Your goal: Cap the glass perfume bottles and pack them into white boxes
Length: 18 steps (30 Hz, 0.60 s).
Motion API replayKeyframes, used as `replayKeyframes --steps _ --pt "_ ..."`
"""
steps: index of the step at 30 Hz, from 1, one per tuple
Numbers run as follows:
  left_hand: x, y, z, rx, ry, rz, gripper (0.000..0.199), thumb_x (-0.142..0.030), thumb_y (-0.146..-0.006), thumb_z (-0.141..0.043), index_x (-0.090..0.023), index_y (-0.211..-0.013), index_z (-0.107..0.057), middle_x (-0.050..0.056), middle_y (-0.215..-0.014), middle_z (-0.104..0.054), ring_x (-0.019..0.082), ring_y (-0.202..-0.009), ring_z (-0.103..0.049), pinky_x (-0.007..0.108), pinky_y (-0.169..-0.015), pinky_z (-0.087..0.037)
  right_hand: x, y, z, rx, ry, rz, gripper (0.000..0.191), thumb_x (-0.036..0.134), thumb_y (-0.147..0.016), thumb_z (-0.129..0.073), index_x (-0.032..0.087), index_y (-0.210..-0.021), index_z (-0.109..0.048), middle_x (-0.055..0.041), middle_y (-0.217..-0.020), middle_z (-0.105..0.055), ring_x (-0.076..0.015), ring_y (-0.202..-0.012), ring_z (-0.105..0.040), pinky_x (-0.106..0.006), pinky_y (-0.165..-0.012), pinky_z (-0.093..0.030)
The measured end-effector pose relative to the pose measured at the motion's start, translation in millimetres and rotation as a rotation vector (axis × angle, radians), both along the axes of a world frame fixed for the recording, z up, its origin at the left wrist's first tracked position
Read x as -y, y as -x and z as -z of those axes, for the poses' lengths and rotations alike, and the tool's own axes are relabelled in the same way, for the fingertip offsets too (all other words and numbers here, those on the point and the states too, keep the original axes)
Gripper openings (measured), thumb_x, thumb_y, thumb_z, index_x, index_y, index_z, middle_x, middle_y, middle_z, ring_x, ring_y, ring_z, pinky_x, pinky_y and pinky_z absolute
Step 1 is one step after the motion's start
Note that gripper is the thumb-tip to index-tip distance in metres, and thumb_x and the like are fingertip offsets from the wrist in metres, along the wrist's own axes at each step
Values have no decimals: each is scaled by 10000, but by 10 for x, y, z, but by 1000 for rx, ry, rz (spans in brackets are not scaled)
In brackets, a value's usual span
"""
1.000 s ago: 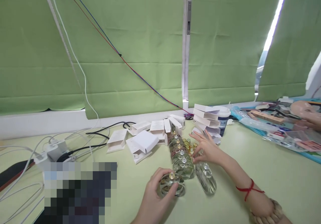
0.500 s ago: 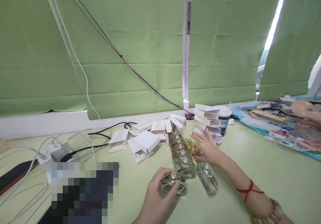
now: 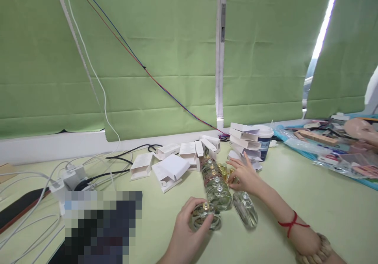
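My left hand [image 3: 190, 226] grips a glass bottle [image 3: 214, 219] with a gold neck at the front of the table. Behind it, several glass bottles [image 3: 217, 195] stand in a row running away from me. Another glass bottle [image 3: 245, 209] is just right of the row. Beyond it, my right hand [image 3: 243, 176] reaches among small gold caps [image 3: 223, 170], thumb and index finger pressed together and the other fingers raised. Whatever those fingertips hold is too small to make out.
Open white boxes [image 3: 171, 167] lie behind the bottles, with more stacked boxes [image 3: 245, 138] beside a lidded cup [image 3: 264, 140]. White cables and a power adapter [image 3: 72, 175] are at left. Plastic-wrapped items [image 3: 325, 142] cover the right back of the table [image 3: 295, 201].
The whole view has shifted slightly. My right thumb and index finger have drawn together at the gold caps, while my left hand keeps its grip on the bottle.
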State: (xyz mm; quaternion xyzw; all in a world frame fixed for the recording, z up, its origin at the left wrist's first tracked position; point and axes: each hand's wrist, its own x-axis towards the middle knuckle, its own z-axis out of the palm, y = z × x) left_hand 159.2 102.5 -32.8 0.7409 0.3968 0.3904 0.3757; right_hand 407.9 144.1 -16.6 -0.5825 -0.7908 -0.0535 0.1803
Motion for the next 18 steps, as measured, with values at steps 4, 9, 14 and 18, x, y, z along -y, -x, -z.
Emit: replayKeyframes --steps 4,9,14,18 --pt "14 1 -17 6 -11 -8 254 -392 -794 -563 -171 -911 -601 64 -881 -597 195 -849 -570 311 -792 -444 -4 -21 -50 -190 -132 -51 101 232 -745 -634 249 -780 -727 -90 -1248 -549 -263 -1175 -491 -590 -1064 -147" --pt "33 5 -6 15 -15 -15 248 -391 -785 -575 -172 -899 -599 59 -867 -600 192 -831 -569 311 -773 -439 111 106 -237 -593 -331 -162 31 156 -692 -624 174 -711 -640 -100 -1076 -623 -218 -957 -610 -384 -841 -485" --pt "44 -11 -26 -29 0 -42 253 -396 -780 -565 -172 -893 -597 73 -885 -607 227 -874 -566 351 -798 -423 245 311 -318 -912 -237 -278 58 166 -705 -642 166 -715 -585 -62 -849 -676 -166 -754 -631 -285 -661 -519" --pt "46 -15 -17 -52 -18 -53 250 -394 -787 -557 -175 -902 -594 79 -914 -609 239 -914 -559 374 -833 -407 325 403 -356 -932 -190 -321 133 252 -780 -650 186 -891 -682 -43 -828 -665 -124 -691 -600 -243 -623 -498"
